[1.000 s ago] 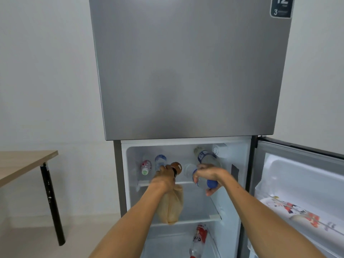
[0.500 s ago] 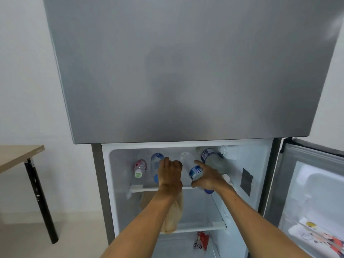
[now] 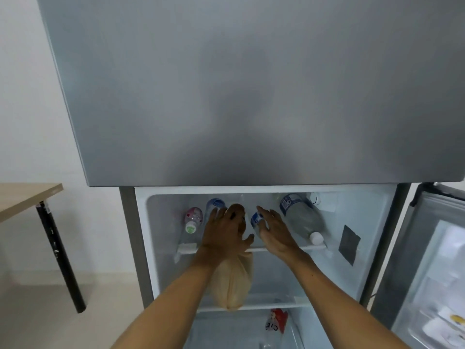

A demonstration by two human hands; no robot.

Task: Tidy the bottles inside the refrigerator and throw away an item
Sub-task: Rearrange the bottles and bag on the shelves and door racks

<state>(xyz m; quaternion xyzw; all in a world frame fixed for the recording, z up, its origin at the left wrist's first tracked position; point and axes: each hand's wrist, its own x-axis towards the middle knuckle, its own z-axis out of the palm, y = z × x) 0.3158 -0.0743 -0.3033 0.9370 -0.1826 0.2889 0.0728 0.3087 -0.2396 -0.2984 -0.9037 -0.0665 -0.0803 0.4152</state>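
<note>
Step in hand looks like the bottle-tidying part: both hands are up on the top white wire-edged shelf (image 3: 312,247) of the open grey refrigerator (image 3: 251,96), working the row of lying bottles. Left hand (image 3: 225,230) is palm-down, fingers spread fairly wide over a brown-capped bottle (image 3: 236,210), resting on it rather than clamped; whether it grips, can't tell. Right hand (image 3: 274,230) is open, fingers extended, palm facing left, touching or just beside a small clear bottle with blue label (image 3: 256,219); holds nothing. Other bottles on that shelf: a pink-labelled bottle with green cap (image 3: 192,220) at left, a large clear bottle with white cap (image 3: 302,217) at right, tilted. A tan translucent plastic bag (image 3: 234,283) hangs or stands below the left wrist on the middle shelf, probably the throw-away item. Next move likely needs nudging the bottles parallel, caps forward, without rolling one off the edge.
</note>
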